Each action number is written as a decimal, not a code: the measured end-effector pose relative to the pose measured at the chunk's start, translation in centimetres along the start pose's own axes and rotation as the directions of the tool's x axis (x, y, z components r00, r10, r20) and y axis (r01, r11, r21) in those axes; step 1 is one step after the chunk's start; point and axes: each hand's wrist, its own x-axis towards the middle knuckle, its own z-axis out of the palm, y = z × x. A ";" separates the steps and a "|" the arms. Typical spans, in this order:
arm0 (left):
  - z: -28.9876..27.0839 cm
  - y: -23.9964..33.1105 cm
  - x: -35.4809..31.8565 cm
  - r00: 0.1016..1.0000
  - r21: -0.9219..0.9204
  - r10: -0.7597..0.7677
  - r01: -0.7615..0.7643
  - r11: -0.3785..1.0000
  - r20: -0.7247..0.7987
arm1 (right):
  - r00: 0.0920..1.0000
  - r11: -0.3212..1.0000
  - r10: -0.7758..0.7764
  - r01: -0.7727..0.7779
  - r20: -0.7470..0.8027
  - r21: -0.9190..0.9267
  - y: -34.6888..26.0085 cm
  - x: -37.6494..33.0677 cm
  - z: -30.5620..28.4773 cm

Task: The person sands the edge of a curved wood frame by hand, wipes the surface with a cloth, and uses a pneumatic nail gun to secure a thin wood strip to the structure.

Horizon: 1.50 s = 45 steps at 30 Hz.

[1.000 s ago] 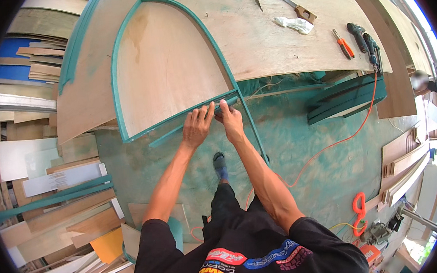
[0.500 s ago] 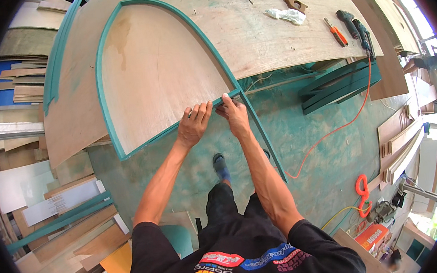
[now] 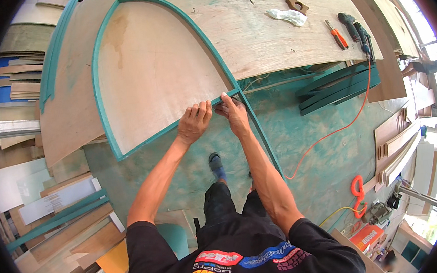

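Observation:
A teal wooden frame with a curved top lies over the near part of a plywood tabletop. Its straight crossbar runs along the side closest to me, and one long leg extends past the table's edge. My left hand has its fingers curled over the crossbar, right of its middle. Close beside it, my right hand grips the bar near the joint with the long leg, thumb on top and fingers bent underneath. The undersides of both hands' fingers are hidden.
On the tabletop lie a handsaw, a crumpled white bag, orange-handled pliers and a power drill. An orange hose crosses the floor. Teal slats stand at the right; stacked boards line the left.
The whole view has shifted slightly, the table and frame moving a little left and up. Both hands keep their grip on the crossbar, with hardly any movement.

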 end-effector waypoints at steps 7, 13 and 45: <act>-0.1 -0.2 0.3 1.000 -0.007 0.010 -0.010 1.000 -0.025 | 0.998 0.999 -0.040 0.039 -0.048 -0.019 1.7 1.0 -0.3; 0.1 -0.5 -0.3 0.999 -0.058 -0.030 0.028 0.998 -0.045 | 0.999 0.996 0.039 -0.036 -0.036 0.079 0.0 -0.2 1.4; 4.2 5.7 1.9 0.884 -0.190 -0.419 0.384 0.904 -0.208 | 0.967 0.993 0.094 -0.108 0.238 0.045 -1.0 -0.1 -4.8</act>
